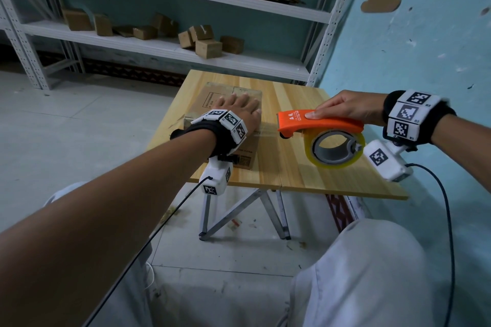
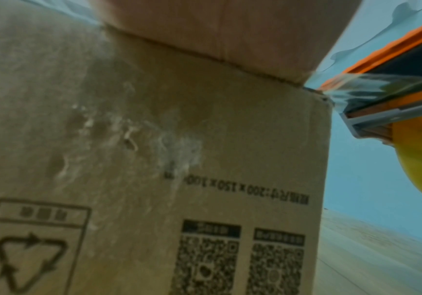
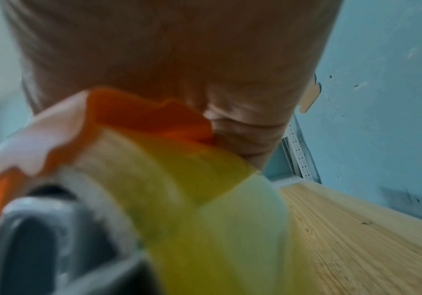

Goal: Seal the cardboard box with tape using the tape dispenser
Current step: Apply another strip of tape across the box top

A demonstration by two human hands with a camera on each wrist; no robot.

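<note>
A closed cardboard box (image 1: 212, 98) lies on the left part of the wooden table (image 1: 292, 167). My left hand (image 1: 239, 111) presses flat on its top with straight fingers. My right hand (image 1: 342, 109) grips the orange tape dispenser (image 1: 318, 123), which carries a yellowish tape roll (image 1: 334, 148), held in the air just right of the box. A strip of clear tape (image 2: 371, 87) stretches from the box's top right edge (image 2: 323, 99) to the dispenser's mouth (image 2: 381, 117). In the right wrist view the dispenser (image 3: 141, 119) and roll (image 3: 205, 199) are blurred under my palm.
White metal shelves (image 1: 172, 48) behind the table hold several small cardboard boxes and flat sheets. A blue wall (image 1: 425, 48) runs close along the table's right side. The table's right half (image 3: 356, 229) is bare wood. Cables hang from both wrist cameras.
</note>
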